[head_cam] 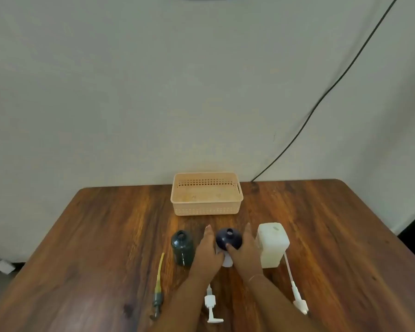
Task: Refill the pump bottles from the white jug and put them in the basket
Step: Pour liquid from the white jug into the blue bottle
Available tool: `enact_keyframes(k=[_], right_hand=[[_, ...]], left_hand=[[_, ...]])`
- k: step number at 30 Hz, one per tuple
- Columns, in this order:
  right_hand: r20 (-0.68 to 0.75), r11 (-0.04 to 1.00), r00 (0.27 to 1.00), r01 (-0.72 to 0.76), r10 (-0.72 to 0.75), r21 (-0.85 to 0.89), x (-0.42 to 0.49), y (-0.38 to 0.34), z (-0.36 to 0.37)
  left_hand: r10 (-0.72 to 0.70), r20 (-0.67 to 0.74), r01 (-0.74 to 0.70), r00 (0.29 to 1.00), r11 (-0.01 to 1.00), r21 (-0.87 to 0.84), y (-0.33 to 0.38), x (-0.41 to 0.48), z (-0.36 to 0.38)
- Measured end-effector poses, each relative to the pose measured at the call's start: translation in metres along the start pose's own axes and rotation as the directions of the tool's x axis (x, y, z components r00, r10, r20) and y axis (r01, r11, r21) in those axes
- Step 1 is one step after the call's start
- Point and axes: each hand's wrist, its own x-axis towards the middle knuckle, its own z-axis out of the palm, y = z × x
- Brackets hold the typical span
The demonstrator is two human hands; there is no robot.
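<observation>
A pump bottle with a dark blue domed top, an open neck and a white lower part stands mid-table. My left hand presses its left side with the fingers stretched forward. My right hand cups its right side, thumb on the blue dome. A dark green bottle stands open just left of my left hand. The white jug stands upright right of my right hand. Behind them the peach basket has nothing in it.
Three pump heads with tubes lie on the wooden table: a dark one with a yellow tube at the left, a white one between my forearms, and a white one at the right. A black cable runs down the wall.
</observation>
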Motion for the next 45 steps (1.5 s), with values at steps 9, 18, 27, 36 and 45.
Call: enact_keyframes(k=[9, 18, 27, 36, 45], right_hand=[[0.045, 0.986, 0.999, 0.023, -0.030, 0.162, -0.013, 0.010, -0.005], [0.053, 0.992, 0.999, 0.005, -0.012, 0.130, -0.064, 0.046, -0.009], [-0.154, 0.994, 0.983, 0.105, -0.098, 0.033, -0.082, 0.063, -0.026], [-0.332, 0.946, 0.916, -0.125, 0.227, 0.300, 0.000, 0.080, -0.032], [-0.404, 0.989, 0.912, -0.011, 0.071, 0.149, -0.013, 0.098, -0.041]], left_hand=[[0.041, -0.037, -0.042, 0.998, 0.999, -0.013, -0.003, -0.006, 0.010], [-0.018, -0.027, 0.018, 0.999, 1.000, 0.018, -0.011, -0.055, 0.030], [-0.092, 0.011, 0.092, 0.996, 0.996, 0.011, -0.019, -0.069, 0.036], [-0.144, -0.069, 0.141, 0.987, 0.989, -0.054, -0.014, -0.063, 0.044], [-0.099, -0.090, 0.101, 0.991, 0.995, 0.023, -0.015, -0.055, 0.048]])
